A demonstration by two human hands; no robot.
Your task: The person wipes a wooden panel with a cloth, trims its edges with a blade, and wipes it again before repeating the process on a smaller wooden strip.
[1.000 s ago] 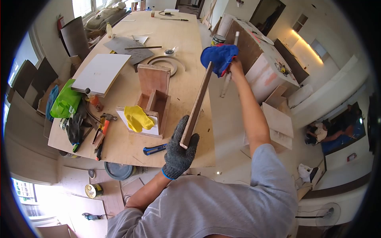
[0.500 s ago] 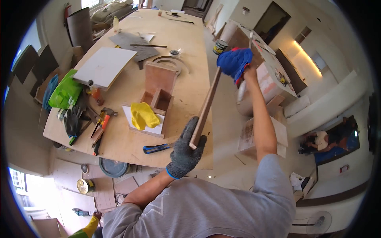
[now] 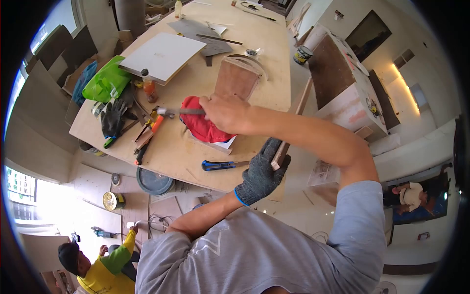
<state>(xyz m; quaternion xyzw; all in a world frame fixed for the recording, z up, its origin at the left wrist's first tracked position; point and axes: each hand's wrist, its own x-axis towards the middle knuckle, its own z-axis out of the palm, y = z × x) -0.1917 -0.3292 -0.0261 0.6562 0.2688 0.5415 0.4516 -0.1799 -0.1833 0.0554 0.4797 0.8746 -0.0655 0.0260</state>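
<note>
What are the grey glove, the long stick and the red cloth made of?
The grey glove looks knitted from yarn, matte and slightly speckled. The long stick seems wooden: brown and dull, with a paler cut end, maybe plywood. The red cloth is probably soft, unshiny fabric, since it drapes and creases; which fibre, I can't tell.

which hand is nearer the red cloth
Right: the right hand is on the red cloth; the left hand is apart, lower right in view, holding a wooden strip.
</note>
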